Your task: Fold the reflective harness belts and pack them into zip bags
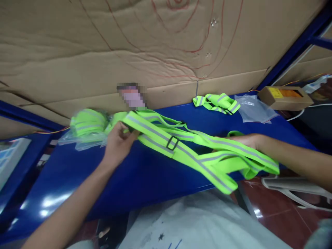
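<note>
Green reflective straps (186, 152) run from left hand (118, 143) to right hand (247, 139).

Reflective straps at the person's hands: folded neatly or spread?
Spread loosely: the reflective straps stretch from the left hand to the right hand, blue table visible through gaps.

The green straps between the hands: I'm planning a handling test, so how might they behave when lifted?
Likely floppy: the green straps bend and fold over themselves. Probably light, being thin, flat bands. The black buckle might snag on neighbouring loops.
</note>
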